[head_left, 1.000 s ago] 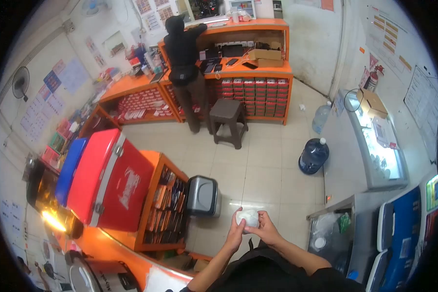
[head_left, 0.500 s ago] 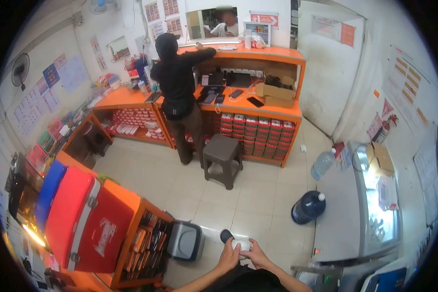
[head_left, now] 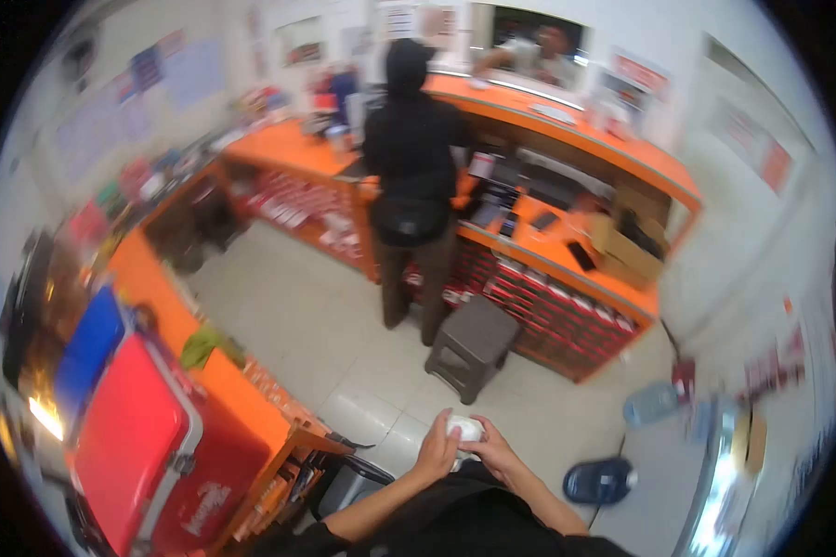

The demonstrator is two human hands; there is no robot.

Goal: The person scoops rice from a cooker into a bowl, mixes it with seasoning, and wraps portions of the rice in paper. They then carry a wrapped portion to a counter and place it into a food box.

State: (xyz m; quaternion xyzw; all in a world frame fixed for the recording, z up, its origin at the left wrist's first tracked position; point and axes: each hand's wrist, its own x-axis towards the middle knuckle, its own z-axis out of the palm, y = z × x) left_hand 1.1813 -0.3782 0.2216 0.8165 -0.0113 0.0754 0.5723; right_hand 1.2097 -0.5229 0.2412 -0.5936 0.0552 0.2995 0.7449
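Observation:
In front of my body, at the bottom middle of the head view, both hands are closed on a small white rounded object [head_left: 464, 428]. My left hand [head_left: 436, 450] grips its left side, thumb and fingers against it. My right hand [head_left: 496, 449] holds the right side, with fingertips touching it from below. The object is smooth-looking and too small and blurred to name; part of it is hidden behind the fingers. Beneath the hands are my dark clothes and the tiled floor.
A brown plastic stool [head_left: 474, 345] stands ahead, by an orange counter [head_left: 659, 172]. A person in black [head_left: 413, 148] is at that counter. To the left is a red cooler box [head_left: 135, 436]. Water bottles [head_left: 599, 481] and a glass-topped freezer [head_left: 664, 506] are on the right.
My view has turned and tilted, so the room appears shifted and rotated. The person at the counter has lowered an arm. Both my hands still hold the white object.

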